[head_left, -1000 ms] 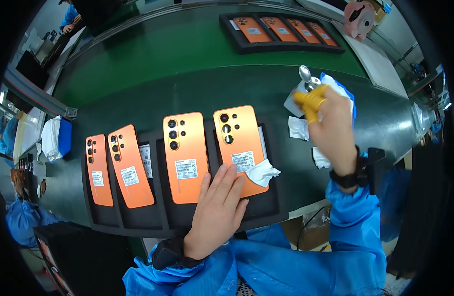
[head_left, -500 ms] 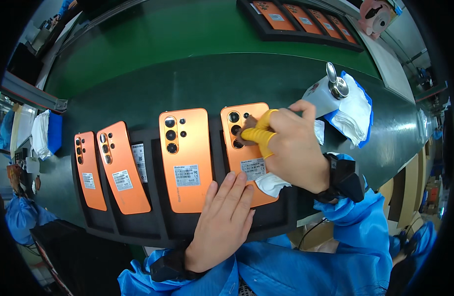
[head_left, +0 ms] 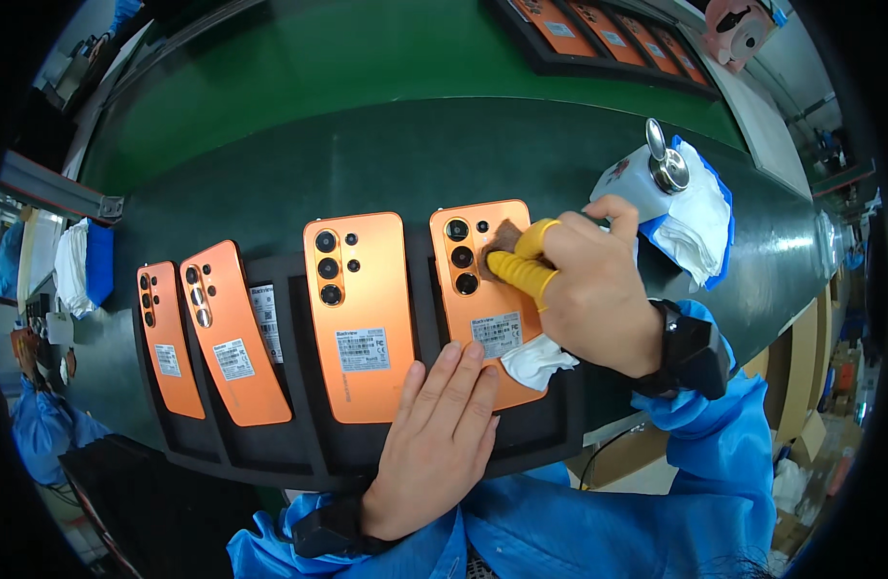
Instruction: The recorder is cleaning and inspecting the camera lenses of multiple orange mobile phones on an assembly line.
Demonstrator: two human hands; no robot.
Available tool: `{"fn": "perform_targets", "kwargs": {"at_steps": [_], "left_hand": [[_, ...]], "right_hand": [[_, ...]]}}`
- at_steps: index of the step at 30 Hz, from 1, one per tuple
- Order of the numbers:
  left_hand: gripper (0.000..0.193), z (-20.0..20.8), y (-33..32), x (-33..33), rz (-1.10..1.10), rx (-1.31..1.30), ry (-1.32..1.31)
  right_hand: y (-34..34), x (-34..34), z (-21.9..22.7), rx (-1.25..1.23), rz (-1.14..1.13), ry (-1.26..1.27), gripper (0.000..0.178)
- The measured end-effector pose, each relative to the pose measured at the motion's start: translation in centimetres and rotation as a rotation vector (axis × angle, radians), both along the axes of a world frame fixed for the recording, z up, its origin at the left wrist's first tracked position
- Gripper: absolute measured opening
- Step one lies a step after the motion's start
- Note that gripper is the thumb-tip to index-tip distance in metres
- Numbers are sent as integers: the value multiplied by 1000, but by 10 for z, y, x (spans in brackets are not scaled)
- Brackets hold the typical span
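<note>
- The right hand (head_left: pixel 598 289), two digits in yellow ribbed finger covers (head_left: pixel 526 275), pinches a bunched brown cloth (head_left: pixel 505 236) with no visible gap.
- That cloth rests on the rightmost orange, round-cornered phone (head_left: pixel 492 304), just beside its column of black lenses.
- The left hand (head_left: pixel 434 444) lies flat on the phone's lower left part, fingers straight and close together, gripping nothing.
- A second ago the right hand was at the bottle; now it works on the phone, and the cloth has shifted off the lenses since half a second ago, suggesting rubbing is under way.
- A crumpled white cloth (head_left: pixel 537 362) touches the phone's lower right edge.
- Beneath, a black compartmented tray (head_left: pixel 314 468) bears four such phones; a white printed slip (head_left: pixel 267 323) shows beside the second from left.
- Beyond stand a white bottle (head_left: pixel 625 188) with a metal top, its lid raised, and a blue box (head_left: pixel 728 232) of white wipes.
- A far black tray (head_left: pixel 569 64), partly cut off, holds more orange phones.
</note>
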State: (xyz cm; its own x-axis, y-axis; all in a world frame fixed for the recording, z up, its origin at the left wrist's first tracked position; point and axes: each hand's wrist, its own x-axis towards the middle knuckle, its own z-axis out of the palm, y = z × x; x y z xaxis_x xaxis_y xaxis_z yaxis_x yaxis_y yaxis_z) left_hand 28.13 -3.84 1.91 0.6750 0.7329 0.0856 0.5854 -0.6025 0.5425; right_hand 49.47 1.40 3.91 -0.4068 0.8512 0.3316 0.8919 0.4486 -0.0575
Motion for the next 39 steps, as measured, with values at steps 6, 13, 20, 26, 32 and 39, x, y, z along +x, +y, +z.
{"fn": "perform_targets", "kwargs": {"at_steps": [6, 13, 20, 26, 32, 39], "left_hand": [[47, 0, -1, -1, -11, 31, 37], [47, -1, -1, -1, -7, 26, 41], [51, -1, -1, -1, -6, 3, 34], [49, 0, -1, -1, -5, -1, 26], [50, -2, -2, -1, 6, 4, 35], [50, -2, -1, 0, -4, 0, 26]], "right_hand": [[7, -8, -5, -156, 16, 231, 33], [6, -6, 1, -147, -21, 143, 32], [10, -4, -5, 24, 87, 220, 31], [15, -4, -4, -66, 177, 151, 27], [14, 14, 4, -145, 1, 256, 32], [11, -4, 0, -189, 114, 223, 33]]}}
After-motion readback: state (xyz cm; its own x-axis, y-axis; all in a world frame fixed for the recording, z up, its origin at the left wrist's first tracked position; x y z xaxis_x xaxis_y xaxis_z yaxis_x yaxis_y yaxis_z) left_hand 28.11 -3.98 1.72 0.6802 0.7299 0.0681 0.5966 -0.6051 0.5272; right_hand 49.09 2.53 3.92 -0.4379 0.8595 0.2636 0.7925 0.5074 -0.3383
